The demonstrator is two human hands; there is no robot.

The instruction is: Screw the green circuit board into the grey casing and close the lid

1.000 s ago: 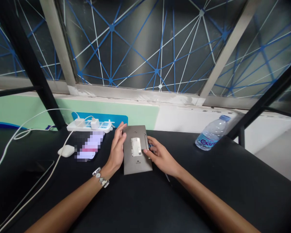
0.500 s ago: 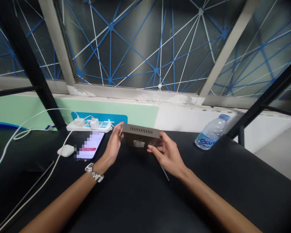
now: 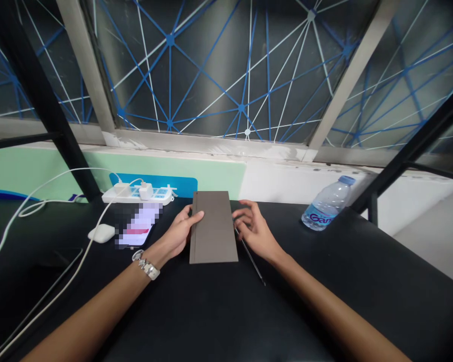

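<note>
A flat grey-brown box (image 3: pixel 213 229) stands in the middle of the black table, its plain broad face turned towards me. My left hand (image 3: pixel 179 230) grips its left edge, thumb on the face and fingers behind. Just off the box's right side is my right hand (image 3: pixel 253 229), fingers apart and slightly curled, holding nothing. A thin dark metal rod (image 3: pixel 253 262) slants across the table below the right hand; that hand hides its upper end. The box's slotted side is out of sight.
A phone (image 3: pixel 139 229), a white earphone case (image 3: pixel 101 233) and a white power strip (image 3: pixel 138 193) with plugs lie left. White cables (image 3: pixel 87 254) cross the left side. A water bottle (image 3: pixel 327 205) stands at right. The wall and window rise behind the table (image 3: pixel 219 322).
The box has been turned, so its plain broad face shows instead of the slotted side and the side with a small pale fitting. My right hand has let go of it.
</note>
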